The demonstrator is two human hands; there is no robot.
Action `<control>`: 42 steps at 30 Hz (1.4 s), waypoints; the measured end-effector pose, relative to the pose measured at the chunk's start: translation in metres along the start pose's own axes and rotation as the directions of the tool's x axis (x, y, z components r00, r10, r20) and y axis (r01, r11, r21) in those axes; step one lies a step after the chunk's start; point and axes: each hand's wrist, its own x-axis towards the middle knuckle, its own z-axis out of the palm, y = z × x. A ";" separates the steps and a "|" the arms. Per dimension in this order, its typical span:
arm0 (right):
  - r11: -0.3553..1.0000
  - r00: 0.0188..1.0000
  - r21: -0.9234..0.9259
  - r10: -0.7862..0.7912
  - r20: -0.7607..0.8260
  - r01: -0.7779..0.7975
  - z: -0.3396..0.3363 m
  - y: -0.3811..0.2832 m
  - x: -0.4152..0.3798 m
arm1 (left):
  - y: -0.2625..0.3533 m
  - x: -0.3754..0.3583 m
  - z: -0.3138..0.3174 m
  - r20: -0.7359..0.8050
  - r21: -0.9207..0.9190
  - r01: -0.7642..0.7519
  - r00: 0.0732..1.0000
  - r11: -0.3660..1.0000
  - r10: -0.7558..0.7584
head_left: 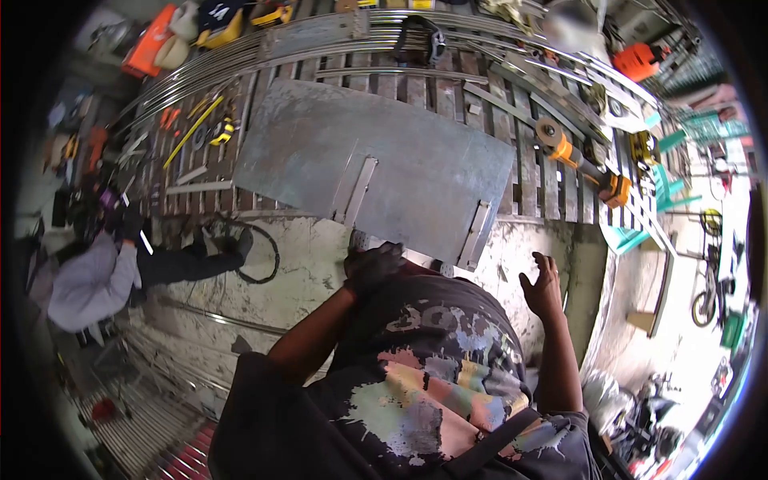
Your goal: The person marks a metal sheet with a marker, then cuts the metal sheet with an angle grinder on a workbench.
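My left hand (374, 268), in a dark glove, is at my waist just below the near edge of a grey metal sheet (320, 144). Its fingers point right and look loosely stretched, with no held thing visible. Bare and raised off the sheet's near right corner, my right hand (544, 288) has its fingers apart. On the sheet lie two narrow metal pieces, one near the middle (362, 192) and one by the right edge (474, 234). A yellow and black angle grinder (582, 166) rests on the slats to the right.
The sheet lies on a slatted metal bench (552, 188). Long metal tubes (384, 32) run along its far side. A tape measure (222, 132) and small tools lie at left. Another person (100, 280) sits low at far left, near a black cable (276, 256) on the floor.
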 end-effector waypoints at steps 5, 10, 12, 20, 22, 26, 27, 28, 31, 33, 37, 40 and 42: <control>0.991 0.991 -0.009 -0.132 0.033 0.132 -0.015 0.028 0.022 | -0.035 0.053 0.085 -0.091 -0.679 -0.104 0.994 0.726 0.058; 0.962 0.959 0.027 -0.272 0.076 0.270 -0.022 0.031 0.029 | -0.047 0.047 0.094 -0.488 0.305 -0.377 0.727 0.875 0.483; 0.956 0.953 0.072 -0.291 0.081 0.285 -0.022 0.034 0.041 | -0.052 0.025 0.093 -0.508 0.338 -0.387 0.693 0.858 0.512; 0.916 0.920 0.102 -0.391 0.013 0.388 0.001 -0.034 0.089 | -0.088 -0.034 0.034 -0.585 0.464 -0.388 0.541 0.796 0.604; 0.905 0.911 0.107 -0.411 -0.034 0.412 0.022 -0.049 0.105 | -0.094 -0.045 0.016 -0.450 0.784 -0.262 0.384 0.562 0.806; 0.881 0.895 0.180 -0.446 0.003 0.438 0.050 -0.069 0.118 | -0.083 -0.091 0.045 -0.702 0.429 -0.436 0.390 0.791 0.596; 0.879 0.892 0.176 -0.452 0.013 0.443 0.059 -0.070 0.120 | -0.086 -0.094 0.044 -0.680 0.421 -0.487 0.389 0.765 0.621; 0.876 0.887 0.172 -0.461 0.018 0.451 0.069 -0.069 0.124 | -0.086 -0.098 0.041 -0.655 0.412 -0.540 0.384 0.734 0.651; 0.895 0.905 0.215 -0.417 0.090 0.391 0.079 -0.072 0.126 | -0.101 -0.102 0.019 -0.632 0.500 -0.441 0.403 0.745 0.662; 0.915 0.914 0.192 -0.383 0.137 0.354 0.084 -0.072 0.121 | -0.105 -0.105 0.022 -0.629 0.469 -0.478 0.410 0.743 0.660; 0.925 0.885 0.210 -0.368 0.284 0.317 0.090 -0.066 0.107 | -0.105 -0.115 0.040 -0.600 0.391 -0.614 0.395 0.686 0.696; 0.912 0.848 0.211 -0.407 0.339 0.353 0.083 -0.065 0.103 | -0.103 -0.126 0.040 -0.555 0.410 -0.620 0.413 0.669 0.722; 0.913 0.813 0.202 -0.407 0.416 0.354 0.079 -0.065 0.103 | -0.099 -0.133 0.039 -0.524 0.445 -0.616 0.410 0.650 0.747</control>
